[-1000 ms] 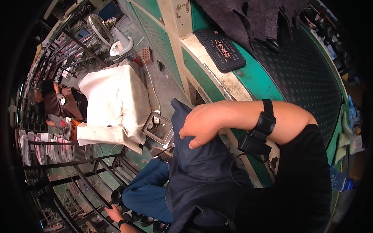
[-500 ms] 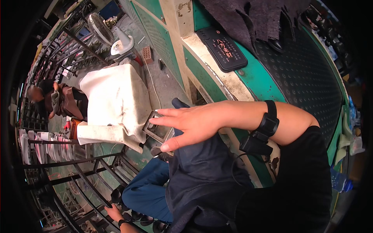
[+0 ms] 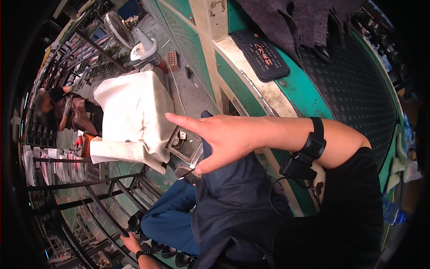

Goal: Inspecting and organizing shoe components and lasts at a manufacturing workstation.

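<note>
My right hand [image 3: 224,136] reaches in from the right, index finger and thumb stretched apart and the other fingers mostly out of sight. A thin dark line shows by the thumb tip; whether it touches the hand I cannot tell. Beyond the fingers is a grey metal frame [image 3: 184,145], box-like, with a small pale piece inside. It adjoins a block draped in white cloth [image 3: 130,105]. At the lower left, my left hand [image 3: 131,243] closes on a bar of a black metal rack [image 3: 96,201]. Dark shoes [image 3: 168,252] sit beside that hand, partly hidden.
A green machine with a black studded mat [image 3: 354,85] fills the right side, a black phone-like slab [image 3: 260,56] on its ledge. Grey cloth [image 3: 291,22] hangs above. At far left a person [image 3: 67,107] sits near a white fan [image 3: 118,31] and shoe racks.
My right hand has turned and its fingers, spread over the metal frame before, have drawn back, so more of the frame shows. The left hand stays on the rack. The seated person's arms have shifted.
</note>
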Action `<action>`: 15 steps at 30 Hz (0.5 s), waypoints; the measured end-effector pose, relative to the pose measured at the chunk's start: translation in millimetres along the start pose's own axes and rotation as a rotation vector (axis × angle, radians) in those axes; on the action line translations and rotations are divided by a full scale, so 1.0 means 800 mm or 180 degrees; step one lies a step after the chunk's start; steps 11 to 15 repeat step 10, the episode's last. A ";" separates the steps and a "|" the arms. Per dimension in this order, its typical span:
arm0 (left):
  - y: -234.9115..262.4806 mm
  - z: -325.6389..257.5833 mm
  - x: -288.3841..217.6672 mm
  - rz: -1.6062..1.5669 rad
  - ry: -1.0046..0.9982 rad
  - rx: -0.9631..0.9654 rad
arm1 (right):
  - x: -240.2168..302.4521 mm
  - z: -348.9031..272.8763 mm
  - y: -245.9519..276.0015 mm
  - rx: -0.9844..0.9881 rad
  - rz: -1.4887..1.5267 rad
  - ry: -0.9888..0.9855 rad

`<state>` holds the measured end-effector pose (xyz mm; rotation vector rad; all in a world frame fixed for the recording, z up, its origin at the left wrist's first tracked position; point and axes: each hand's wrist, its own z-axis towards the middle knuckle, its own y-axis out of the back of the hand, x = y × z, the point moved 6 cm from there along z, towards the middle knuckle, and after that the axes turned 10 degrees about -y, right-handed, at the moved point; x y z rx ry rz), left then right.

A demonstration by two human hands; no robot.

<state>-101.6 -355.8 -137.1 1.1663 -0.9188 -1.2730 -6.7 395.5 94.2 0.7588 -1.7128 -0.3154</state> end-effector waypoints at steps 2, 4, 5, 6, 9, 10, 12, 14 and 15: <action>0.006 -0.001 0.001 -0.0027 -0.0040 -0.0023 | 0.005 0.004 0.000 0.0101 -0.0047 0.0055; 0.013 -0.005 0.000 -0.0056 -0.0073 -0.0041 | 0.001 0.005 -0.008 0.0770 -0.0008 -0.0618; 0.007 -0.005 -0.005 -0.0148 0.0181 0.0252 | -0.003 0.005 -0.012 0.0764 -0.0013 -0.0645; -0.001 -0.004 -0.025 -0.0241 0.0419 0.0562 | -0.012 0.004 -0.019 0.0767 -0.0336 -0.0471; 0.013 -0.008 -0.021 -0.0105 0.0516 0.0525 | -0.012 0.004 -0.023 0.0655 -0.0649 0.0049; 0.016 -0.011 -0.020 -0.0102 0.0531 0.0519 | -0.009 0.003 -0.020 0.0509 -0.0629 0.0298; 0.016 -0.011 -0.020 -0.0102 0.0531 0.0519 | -0.009 0.003 -0.020 0.0509 -0.0629 0.0298; 0.016 -0.011 -0.020 -0.0102 0.0531 0.0519 | -0.009 0.003 -0.020 0.0509 -0.0629 0.0298; 0.016 -0.011 -0.020 -0.0102 0.0531 0.0519 | -0.009 0.003 -0.020 0.0509 -0.0629 0.0298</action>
